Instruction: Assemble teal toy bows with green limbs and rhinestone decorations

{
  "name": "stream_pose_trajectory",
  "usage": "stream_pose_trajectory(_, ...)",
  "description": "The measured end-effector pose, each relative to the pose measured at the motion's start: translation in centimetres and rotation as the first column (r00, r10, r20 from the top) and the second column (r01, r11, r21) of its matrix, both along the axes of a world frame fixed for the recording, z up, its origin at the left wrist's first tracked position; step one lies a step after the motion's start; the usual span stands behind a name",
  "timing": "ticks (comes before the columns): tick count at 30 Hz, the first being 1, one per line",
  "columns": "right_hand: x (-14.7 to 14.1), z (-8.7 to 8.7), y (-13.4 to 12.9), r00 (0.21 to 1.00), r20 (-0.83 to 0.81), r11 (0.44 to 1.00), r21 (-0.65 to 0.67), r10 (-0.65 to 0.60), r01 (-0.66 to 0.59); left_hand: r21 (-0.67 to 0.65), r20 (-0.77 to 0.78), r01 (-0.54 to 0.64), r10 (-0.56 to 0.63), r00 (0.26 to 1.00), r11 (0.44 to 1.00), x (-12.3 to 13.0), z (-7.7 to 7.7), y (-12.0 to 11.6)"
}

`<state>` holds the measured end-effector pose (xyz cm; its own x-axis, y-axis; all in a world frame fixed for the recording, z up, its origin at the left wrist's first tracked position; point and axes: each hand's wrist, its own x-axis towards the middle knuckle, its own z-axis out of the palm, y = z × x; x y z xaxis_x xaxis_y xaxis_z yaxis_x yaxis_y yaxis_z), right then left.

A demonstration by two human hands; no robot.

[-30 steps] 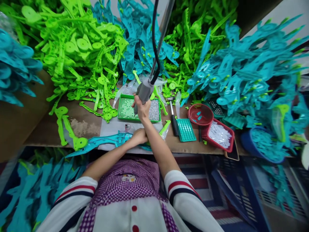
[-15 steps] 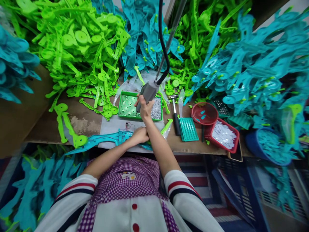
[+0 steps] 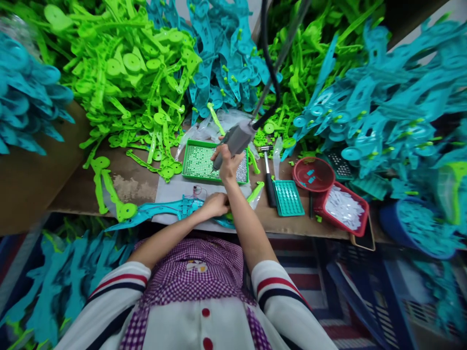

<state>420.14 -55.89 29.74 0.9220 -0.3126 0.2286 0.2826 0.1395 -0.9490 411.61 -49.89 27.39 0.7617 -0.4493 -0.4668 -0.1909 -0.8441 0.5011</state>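
Note:
My right hand (image 3: 230,164) is wrapped around a grey electric screwdriver (image 3: 239,138), which hangs from a rod and a black cable. Its tip points down over the green-framed tray (image 3: 186,160), whose perforated plate has small metal screws heaped at its right side. Below, my left hand (image 3: 218,204) is closed on a long blue plastic shell (image 3: 156,209) lying across the white sheet at the table edge. Thin wires (image 3: 197,190) stand up from the shell's middle. My right forearm crosses in front of the left fingertips and hides them in part.
Piles of green parts (image 3: 124,73) and blue parts (image 3: 394,92) surround the table. To the right lie a hammer (image 3: 269,182), a teal tray (image 3: 289,198), a red bowl (image 3: 314,182), a red basket of white pieces (image 3: 345,206) and a blue bucket (image 3: 419,226).
The whole view has shifted slightly. Over the screw tray, the screwdriver leans a little further right and its tip has moved slightly right. My left hand stays on the blue shell.

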Motion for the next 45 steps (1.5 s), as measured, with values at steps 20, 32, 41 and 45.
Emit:
stream_pose_trajectory(20,-5.9,-3.4,-12.9,0.891,0.077,0.892,-0.028,-0.447,0.451,-0.098,-0.004,0.011,-0.011,1.0,0.995,0.1,-0.7,0.9)
stream_pose_trajectory(32,-2.8,-5.2,-15.0,0.879,0.129,0.883,0.169,-0.46,0.437,-0.111,-0.033,-0.007,0.003,0.999,0.994,0.1,-0.5,0.7)
stream_pose_trajectory(41,-2.2,-5.9,-15.1,0.893,0.068,0.892,0.124,-0.445,0.435,-0.104,-0.019,-0.005,0.003,1.0,0.995,0.1,-0.7,0.7)
stream_pose_trajectory(45,-2.0,-6.3,-15.4,0.906,0.078,0.908,0.087,-0.415,0.409,-0.102,-0.02,-0.012,0.01,1.0,0.995,0.1,-0.7,0.7)
